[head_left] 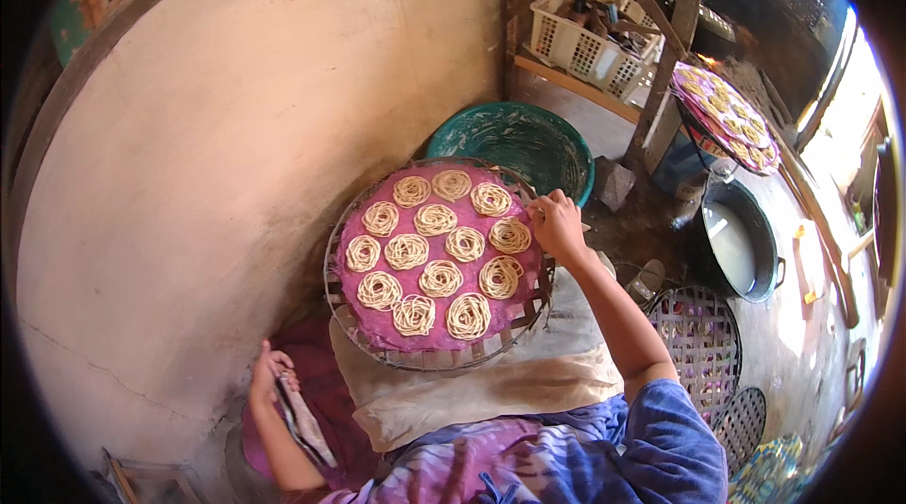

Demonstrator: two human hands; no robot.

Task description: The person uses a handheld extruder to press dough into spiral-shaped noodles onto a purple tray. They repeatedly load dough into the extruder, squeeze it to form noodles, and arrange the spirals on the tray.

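A round woven bamboo tray [429, 359] lined with purple cloth rests in front of me, covered with several coiled pale noodle nests [441, 277]. My right hand [557, 221] grips the tray's far right rim, beside one nest. My left hand [271, 379] is low at the left, closed on a piece of grey patterned cloth [304, 424] over a dark red fabric. A beige cloth [491, 381] lies under the tray.
A teal basin [514, 141] sits just beyond the tray. To the right are a black pot of white liquid [741, 240], empty woven trays [698, 339], a second filled tray [727, 117] and a white crate [590, 46]. A curved plastered wall [217, 126] fills the left.
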